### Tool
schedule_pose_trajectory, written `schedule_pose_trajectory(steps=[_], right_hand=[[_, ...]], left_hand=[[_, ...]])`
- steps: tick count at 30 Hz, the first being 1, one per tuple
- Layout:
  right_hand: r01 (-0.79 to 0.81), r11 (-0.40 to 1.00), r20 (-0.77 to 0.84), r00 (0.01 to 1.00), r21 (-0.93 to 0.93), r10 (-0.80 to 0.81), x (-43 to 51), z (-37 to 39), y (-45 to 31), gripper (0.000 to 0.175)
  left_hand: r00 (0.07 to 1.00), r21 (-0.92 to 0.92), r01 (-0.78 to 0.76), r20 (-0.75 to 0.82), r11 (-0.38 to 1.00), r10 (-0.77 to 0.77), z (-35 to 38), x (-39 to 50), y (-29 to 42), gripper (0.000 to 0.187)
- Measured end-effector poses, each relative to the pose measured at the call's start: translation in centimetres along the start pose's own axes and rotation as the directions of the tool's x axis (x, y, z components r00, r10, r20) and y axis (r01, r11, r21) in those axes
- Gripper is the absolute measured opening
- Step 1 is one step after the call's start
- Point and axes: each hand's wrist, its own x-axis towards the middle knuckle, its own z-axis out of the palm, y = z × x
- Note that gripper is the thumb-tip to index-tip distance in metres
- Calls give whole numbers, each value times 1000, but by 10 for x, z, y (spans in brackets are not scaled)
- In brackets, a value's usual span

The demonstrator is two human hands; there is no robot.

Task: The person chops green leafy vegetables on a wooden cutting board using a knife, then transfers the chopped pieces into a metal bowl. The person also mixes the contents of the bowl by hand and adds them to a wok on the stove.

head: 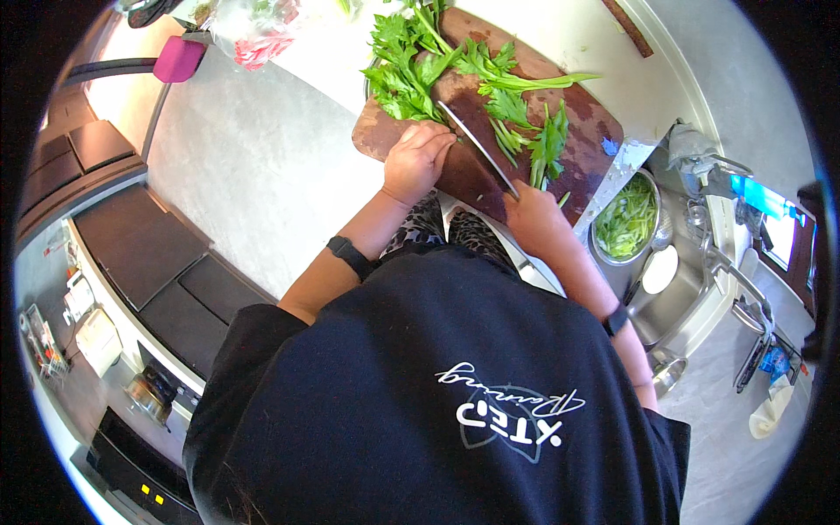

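Note:
A brown cutting board [518,157] lies tilted before me, its surface wet in patches. My right hand [535,220] grips a kitchen knife [482,147], whose blade points up and left across the board. Beside the blade, my left hand [417,161] rests at the board's near left edge with its fingers curled together. A speck of green shows at those fingertips, but whatever they may hold is hidden. Leafy celery [407,72] is heaped just beyond the left hand. More celery stalks with leaves [512,82] lie across the middle, and a cut leafy bunch [550,144] sits above the right hand.
To the right, a metal bowl [594,246] of sliced green pieces [627,220] stands at the steel sink [676,298], near a white oval object [659,270]. Plastic bags [256,33] lie at the upper left. A magenta-topped chair [180,59] stands by the grey floor [249,164].

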Motion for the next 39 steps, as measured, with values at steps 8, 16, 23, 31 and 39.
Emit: schedule_pose_trajectory(steps=[8, 16, 23, 31, 39], right_hand=[[-18, 991, -21, 1000, 129, 21, 23, 17, 10, 36], [-315, 835, 23, 940, 451, 342, -30, -4, 42, 38], [-98, 943, -131, 981, 317, 146, -47, -5, 41, 33], [-137, 942, -74, 983, 307, 167, -59, 5, 30, 33], [-101, 991, -118, 987, 84, 110, -45, 7, 14, 27]], left_hand=[[1000, 28, -23, 8, 999, 23, 0, 1, -1, 10], [999, -25, -20, 34, 999, 21, 11, -2, 26, 6], [995, -206, 16, 95, 978, 3, 9, -5, 65, 10], [979, 46, -43, 201, 998, 33, -25, 9, 13, 33], [975, 78, -24, 223, 997, 6, -20, 4, 10, 22]])
